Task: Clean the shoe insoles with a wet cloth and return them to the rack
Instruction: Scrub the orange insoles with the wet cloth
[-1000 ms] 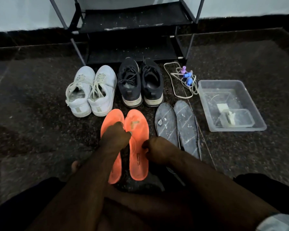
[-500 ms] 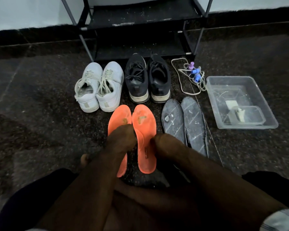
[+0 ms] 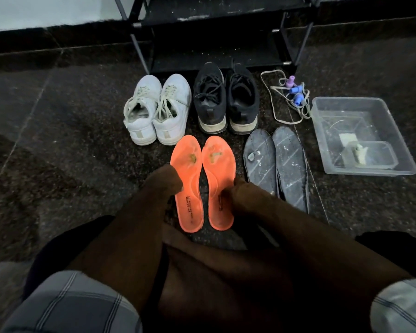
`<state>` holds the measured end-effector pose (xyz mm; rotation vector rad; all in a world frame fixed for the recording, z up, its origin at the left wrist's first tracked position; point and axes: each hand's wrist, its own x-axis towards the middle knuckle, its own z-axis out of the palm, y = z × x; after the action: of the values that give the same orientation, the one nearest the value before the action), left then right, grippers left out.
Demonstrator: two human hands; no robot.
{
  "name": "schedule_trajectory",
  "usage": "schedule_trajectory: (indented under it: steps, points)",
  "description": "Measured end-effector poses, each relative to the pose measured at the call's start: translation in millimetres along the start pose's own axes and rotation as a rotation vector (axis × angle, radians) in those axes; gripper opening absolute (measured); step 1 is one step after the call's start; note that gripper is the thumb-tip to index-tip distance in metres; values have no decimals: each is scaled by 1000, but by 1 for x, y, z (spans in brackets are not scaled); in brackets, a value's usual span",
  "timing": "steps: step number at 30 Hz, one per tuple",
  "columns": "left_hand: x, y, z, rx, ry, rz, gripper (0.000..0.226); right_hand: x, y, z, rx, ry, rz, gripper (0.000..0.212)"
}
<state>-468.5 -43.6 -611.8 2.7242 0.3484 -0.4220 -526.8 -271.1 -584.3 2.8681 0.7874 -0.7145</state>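
**Hands at the orange insoles**

Where the floor lies nearest, the left hand [image 3: 165, 180] grasps the left orange insole [image 3: 187, 188] and the right hand [image 3: 238, 193] the right orange insole [image 3: 217, 186]; beyond stand white sneakers [image 3: 157, 109], then the shoe rack [image 3: 216, 32].

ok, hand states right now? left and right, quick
Left hand: fingers curled on the edge of the left orange insole, gripping it.
Right hand: fingers curled on the edge of the right orange insole, gripping it.
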Motion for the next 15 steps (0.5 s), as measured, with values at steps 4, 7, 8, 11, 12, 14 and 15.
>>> schedule_trajectory:
  steps: [4, 7, 8, 11, 12, 14, 15]
  points:
    - [-2, -2, 0, -7, -3, -8, 56, 0, 2, 5, 155, 57, 21, 37]
    - [-4, 6, -4, -20, 3, -3, 52, -1, 5, 5, 255, 64, 58, 43]
    - [-5, 11, -7, -33, -3, -7, 49, -2, 7, 3, 293, 74, 83, 46]
    - [-10, 32, -6, -88, 7, 16, 43, -9, 18, -8, 391, 163, 119, 46]
    - [-19, 44, -7, -129, -6, 36, 41, -12, 25, -13, 416, 194, 145, 39]
    - [-31, 66, 0, -220, -67, 70, 30, -21, 41, -25, 490, 267, 225, 28]
    - [-40, 81, 3, -263, -97, 77, 24, -26, 52, -29, 530, 307, 286, 28]
